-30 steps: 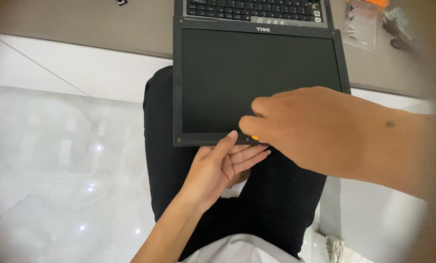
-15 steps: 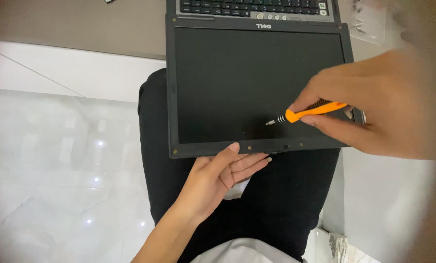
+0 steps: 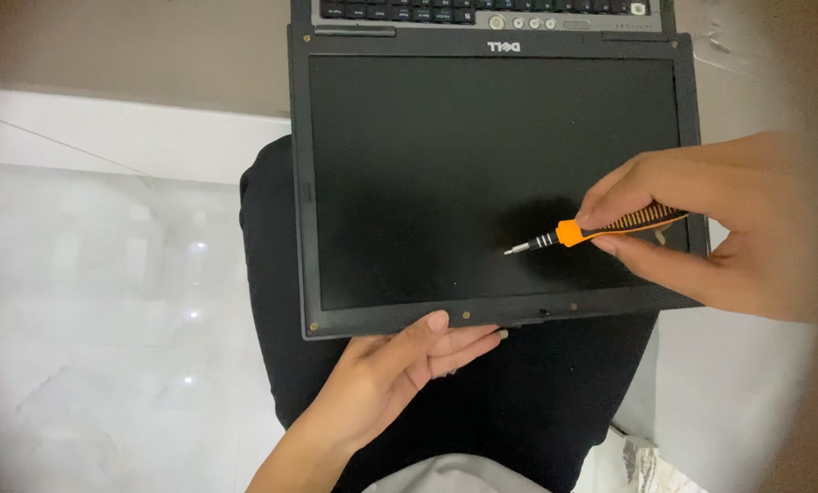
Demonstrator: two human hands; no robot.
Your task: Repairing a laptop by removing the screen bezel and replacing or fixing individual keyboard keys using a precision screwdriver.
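Across the person's lap, over dark trousers point(image 3: 482, 402), lies the opened-flat lid of a dark laptop point(image 3: 491, 173), its black screen facing up and its keyboard point(image 3: 482, 9) just showing at the top edge of the view. The left hand point(image 3: 409, 365) props the lid from beneath at its near edge, palm up, fingers loosely spread and flat against the underside, thumb resting on the bezel's front lip; it grips nothing, only supports. The right hand point(image 3: 710, 228) pinches a small orange-and-black screwdriver point(image 3: 601, 230) between thumb and fingertips, closed snugly on the handle, the metal tip hanging over the lower right part of the screen and pointing left, apart from any screw.

As to progress, the bezel appears whole and seated all round the panel. Small round points dot the frame: along the bottom strip point(image 3: 468, 315) and at the corners point(image 3: 313, 326). Whether these are screws in place, empty holes or rubber covers is hard to tell at this sharpness. No loose screws or removed parts show on the lap or the pale tiled floor point(image 3: 107, 301). By the look of it, the frame work is at an early stage, with the tool held but not engaged.
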